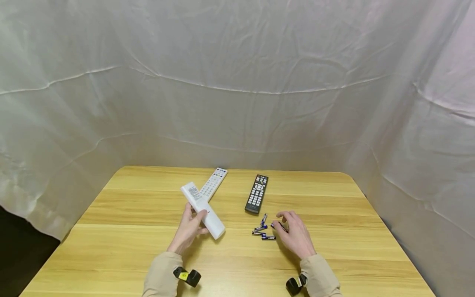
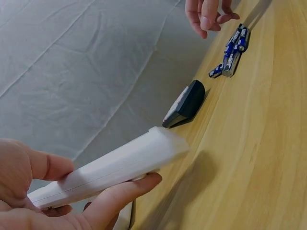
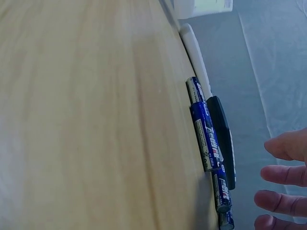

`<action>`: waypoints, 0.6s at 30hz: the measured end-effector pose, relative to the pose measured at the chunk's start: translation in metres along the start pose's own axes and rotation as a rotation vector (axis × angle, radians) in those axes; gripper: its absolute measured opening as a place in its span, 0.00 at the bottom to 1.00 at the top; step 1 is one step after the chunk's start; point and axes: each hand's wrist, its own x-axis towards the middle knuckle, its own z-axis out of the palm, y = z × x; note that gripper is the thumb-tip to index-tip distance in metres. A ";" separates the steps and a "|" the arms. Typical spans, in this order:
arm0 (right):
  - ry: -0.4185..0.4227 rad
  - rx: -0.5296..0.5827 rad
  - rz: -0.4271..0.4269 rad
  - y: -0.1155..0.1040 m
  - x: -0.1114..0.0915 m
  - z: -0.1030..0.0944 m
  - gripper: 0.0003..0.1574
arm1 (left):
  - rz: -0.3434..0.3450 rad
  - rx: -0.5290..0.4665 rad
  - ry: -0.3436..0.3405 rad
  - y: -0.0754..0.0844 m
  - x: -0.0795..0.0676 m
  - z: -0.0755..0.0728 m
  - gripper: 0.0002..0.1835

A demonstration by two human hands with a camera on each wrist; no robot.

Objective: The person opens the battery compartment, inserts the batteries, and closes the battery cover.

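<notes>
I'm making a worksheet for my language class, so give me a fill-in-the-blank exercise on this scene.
1. The left hand holds a ____-coloured remote.
2. The colour of the remote lying nearest the batteries is ____.
3. The hand nearest the batteries is the person's ____ one.
4. Altogether, ____ remotes are in view.

Missing words: white; black; right; three.

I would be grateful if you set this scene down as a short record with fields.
left hand: holds a labelled white remote, back towards the head camera
right hand: near the batteries, fingers apart in its wrist view
battery state: several, blue, loose on the wood-grained table
second white remote: lying buttons up, partly hidden by the held one
black remote: lying buttons up, beyond the batteries
backdrop: grey sheet
</notes>
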 end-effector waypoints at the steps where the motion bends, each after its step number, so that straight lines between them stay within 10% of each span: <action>1: -0.001 0.000 0.000 0.000 0.000 0.000 0.16 | 0.002 -0.003 0.001 0.000 0.000 0.001 0.31; 18: -0.004 0.005 -0.002 0.001 0.001 0.000 0.16 | 0.044 0.008 0.105 -0.002 0.000 0.009 0.20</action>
